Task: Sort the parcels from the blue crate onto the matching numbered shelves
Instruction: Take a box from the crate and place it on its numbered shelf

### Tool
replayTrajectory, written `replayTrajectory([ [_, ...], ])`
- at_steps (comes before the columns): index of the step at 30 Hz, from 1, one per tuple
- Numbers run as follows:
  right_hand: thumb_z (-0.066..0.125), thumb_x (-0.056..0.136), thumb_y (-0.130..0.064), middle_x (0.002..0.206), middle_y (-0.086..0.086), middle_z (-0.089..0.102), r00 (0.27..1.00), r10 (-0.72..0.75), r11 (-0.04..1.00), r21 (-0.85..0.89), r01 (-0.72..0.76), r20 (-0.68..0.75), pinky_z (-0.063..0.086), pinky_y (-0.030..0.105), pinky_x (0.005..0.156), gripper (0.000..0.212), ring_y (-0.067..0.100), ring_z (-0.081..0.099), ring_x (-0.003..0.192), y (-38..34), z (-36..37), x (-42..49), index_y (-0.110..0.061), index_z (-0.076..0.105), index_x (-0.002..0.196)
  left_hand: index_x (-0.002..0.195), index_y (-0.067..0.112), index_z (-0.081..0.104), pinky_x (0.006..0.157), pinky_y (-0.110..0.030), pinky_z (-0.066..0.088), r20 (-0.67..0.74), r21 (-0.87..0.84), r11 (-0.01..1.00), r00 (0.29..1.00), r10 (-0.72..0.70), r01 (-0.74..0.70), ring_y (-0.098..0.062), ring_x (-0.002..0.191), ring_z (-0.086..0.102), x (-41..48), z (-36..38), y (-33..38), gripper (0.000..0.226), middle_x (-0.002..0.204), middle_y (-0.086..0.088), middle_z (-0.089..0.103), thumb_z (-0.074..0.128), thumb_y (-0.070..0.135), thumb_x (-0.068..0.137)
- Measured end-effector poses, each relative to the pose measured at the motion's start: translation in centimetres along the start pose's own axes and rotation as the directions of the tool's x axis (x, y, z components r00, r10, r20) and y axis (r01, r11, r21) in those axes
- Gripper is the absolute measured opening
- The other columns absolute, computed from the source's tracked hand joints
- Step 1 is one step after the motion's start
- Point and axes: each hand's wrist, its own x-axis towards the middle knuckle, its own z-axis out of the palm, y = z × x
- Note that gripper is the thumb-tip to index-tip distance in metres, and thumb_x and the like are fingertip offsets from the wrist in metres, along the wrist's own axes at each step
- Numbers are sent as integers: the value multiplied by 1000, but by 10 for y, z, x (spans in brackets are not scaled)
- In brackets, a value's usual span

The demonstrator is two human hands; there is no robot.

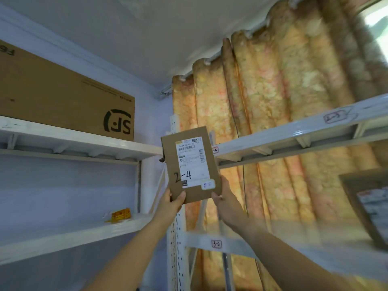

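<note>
Left hand [173, 204] and right hand [225, 199] are both raised, sharing one parcel [190, 164]. Left thumb pinches over the bottom-left corner of its face. Right hand grips the bottom-right edge, its fingers mostly hidden behind the card. Both are closed on it with a low grip only, so the top half is unsupported. Parcel is in mid-air, upright with a slight tilt, label toward us, "2-4" handwritten on it. Not on any shelf yet.

Just behind it: white perforated post [178, 238] where the left rack [84, 141] meets the right rack [283, 136].

From the parcel:
- 5 o'clock: 3-2 tag [216, 244].
- 3 o'clock: half-hidden tag [215, 150], we only read "-2".
- 2 o'clock, further out: blurred tag [333, 117], maybe 2-3, can't confirm.
- No 2-4 tag in view.

Left rack has a small yellow item [120, 215] at 8 o'clock and a big brown box [63, 97] at 10 o'clock. Second parcel [369, 206] leans at 4 o'clock on the right rack. Curtain [273, 91] is at the back.

Risks, our read:
- Wrong shelf: the target tag isn't visible and the nearby tags are blurred or covered, so they're easy to misread.
- Drop or tip: the pinch sits on the bottom edge only, so a bump on the post or a shelf lip mid-reach could lever it out.
</note>
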Motion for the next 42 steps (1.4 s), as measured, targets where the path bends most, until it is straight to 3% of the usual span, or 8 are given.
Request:
replayTrajectory([
  [7, 41, 100, -17, 130, -18, 51, 974, -101, 962, -269, 43, -205, 40, 23, 88, 57, 6, 53, 113, -1, -54, -41, -33, 15, 148, 138, 14, 30, 114, -39, 31, 107, -133, 991, 994, 36, -22, -21, 133, 41, -4, 62, -3, 42, 134, -2, 48, 43, 11, 98],
  [11, 46, 98, -15, 116, -33, 51, 919, -165, 922, -386, 15, -357, 43, 26, 92, 53, -7, 52, 104, -9, -100, -72, -38, 25, 141, 141, 20, 30, 106, -25, 30, 289, -171, 979, 944, 157, -110, -11, 129, 40, -24, 109, 20, 43, 134, 5, 47, 40, 15, 99],
  [15, 49, 95, -23, 123, -20, 55, 869, -209, 880, -473, -32, -448, 47, 34, 94, 53, 7, 53, 116, -27, -147, -84, -45, 26, 138, 144, 27, 22, 102, -20, 23, 410, -202, 966, 881, 235, -163, -1, 126, 31, -29, 148, 59, 51, 133, 15, 39, 38, 10, 99],
  [18, 48, 97, -14, 110, -30, 54, 851, -263, 852, -524, -16, -455, 48, 21, 86, 51, 4, 55, 109, -53, -200, -85, -31, 30, 141, 145, 28, 19, 102, -20, 23, 450, -218, 945, 834, 319, -244, 0, 125, 28, -35, 185, 97, 56, 131, 18, 35, 37, 3, 99],
  [27, 46, 97, -14, 123, 0, 62, 757, -403, 773, -634, -19, -514, 52, 26, 76, 49, 11, 61, 95, -141, -329, -111, -22, 21, 139, 150, 30, -8, 112, -31, 20, 330, -241, 889, 829, 452, -389, -9, 128, 26, -47, 301, 204, 73, 148, 2, 19, 43, 20, 99],
  [34, 48, 95, -7, 126, 6, 61, 654, -494, 709, -701, -77, -572, 51, 34, 89, 39, 16, 60, 103, -236, -478, -159, -15, 27, 128, 137, 15, 27, 100, -35, 40, 182, -597, 735, 837, 516, -323, -21, 118, 51, -102, 445, 321, 46, 124, 3, 52, 47, 10, 95],
  [36, 47, 95, -6, 127, 6, 61, 629, -528, 687, -722, -79, -571, 49, 32, 89, 38, 18, 59, 110, -258, -518, -174, -14, 30, 128, 134, 14, 27, 104, -45, 40, 162, -605, 724, 839, 519, -331, -28, 119, 52, -118, 482, 352, 47, 129, -2, 53, 50, 13, 94],
  [42, 42, 96, -7, 117, -6, 58, 587, -596, 635, -769, -72, -548, 43, 25, 83, 40, 12, 53, 108, -298, -606, -196, -21, 39, 133, 138, 19, 35, 85, -27, 38, 177, -529, 730, 785, 593, -432, -14, 109, 53, -155, 565, 395, 47, 126, 3, 56, 48, 10, 94],
])
